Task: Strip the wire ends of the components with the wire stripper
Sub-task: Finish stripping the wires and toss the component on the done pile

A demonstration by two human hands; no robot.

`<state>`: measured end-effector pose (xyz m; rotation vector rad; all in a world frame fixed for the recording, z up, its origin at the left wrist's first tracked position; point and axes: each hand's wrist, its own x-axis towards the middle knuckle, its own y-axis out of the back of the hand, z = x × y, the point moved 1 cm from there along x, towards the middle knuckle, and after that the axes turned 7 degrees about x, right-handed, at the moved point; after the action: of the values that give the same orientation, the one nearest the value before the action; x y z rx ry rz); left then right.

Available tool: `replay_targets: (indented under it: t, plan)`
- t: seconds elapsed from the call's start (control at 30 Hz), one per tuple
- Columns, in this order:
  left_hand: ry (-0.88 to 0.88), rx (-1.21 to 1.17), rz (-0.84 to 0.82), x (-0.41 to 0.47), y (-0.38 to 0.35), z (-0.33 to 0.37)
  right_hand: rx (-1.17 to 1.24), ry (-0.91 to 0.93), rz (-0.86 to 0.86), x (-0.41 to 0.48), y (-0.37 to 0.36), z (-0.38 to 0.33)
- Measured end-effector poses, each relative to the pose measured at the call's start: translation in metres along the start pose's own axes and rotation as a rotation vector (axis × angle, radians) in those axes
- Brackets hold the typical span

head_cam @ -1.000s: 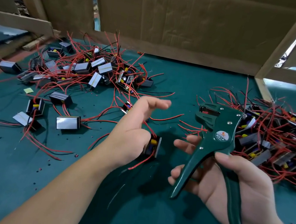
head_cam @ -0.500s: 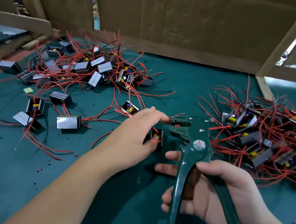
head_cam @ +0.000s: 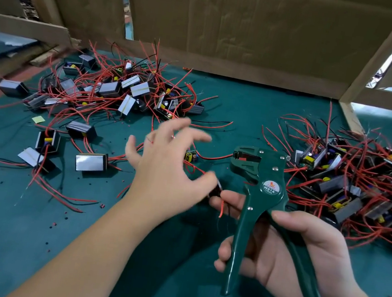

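Note:
My right hand [head_cam: 301, 255] grips the handles of the green wire stripper [head_cam: 261, 184], jaws up and pointing left. A red wire [head_cam: 216, 157] runs from the jaws toward a small component [head_cam: 191, 156] on the green mat. My left hand [head_cam: 166, 166] hovers left of the stripper, fingers spread and blurred, holding nothing. A small dark component [head_cam: 217, 191] with a short red wire hanging from it sits between my left thumb tip and my right forefinger; who supports it is unclear.
A heap of components with red wires [head_cam: 127, 91] lies at the back left, and a second heap [head_cam: 353, 183] at the right. Loose components [head_cam: 91, 162] lie at the left. Cardboard walls [head_cam: 235, 21] and wooden slats close the back. Bits of red insulation dot the mat.
My left hand has let go of the component it held at the jaws and spread its fingers. The stripper has shifted slightly right and tilted upright.

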<state>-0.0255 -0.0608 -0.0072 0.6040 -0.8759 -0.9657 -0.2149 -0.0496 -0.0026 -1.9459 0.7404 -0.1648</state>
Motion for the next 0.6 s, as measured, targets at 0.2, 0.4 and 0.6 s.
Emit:
replay_targets:
  t: [0.2,0.4,0.6]
  plan:
    - [-0.151,-0.278,0.706,0.004,0.035,-0.005,-0.012,-0.005,0.013,0.0,0.0,-0.001]
    - [-0.25,-0.527,0.744,0.018,0.037,-0.017,-0.03,0.04,0.012,0.001,0.001,-0.002]
    - [0.122,-1.391,0.139,0.019,0.046,-0.017,-0.108,0.132,0.034,-0.004,0.006,-0.012]
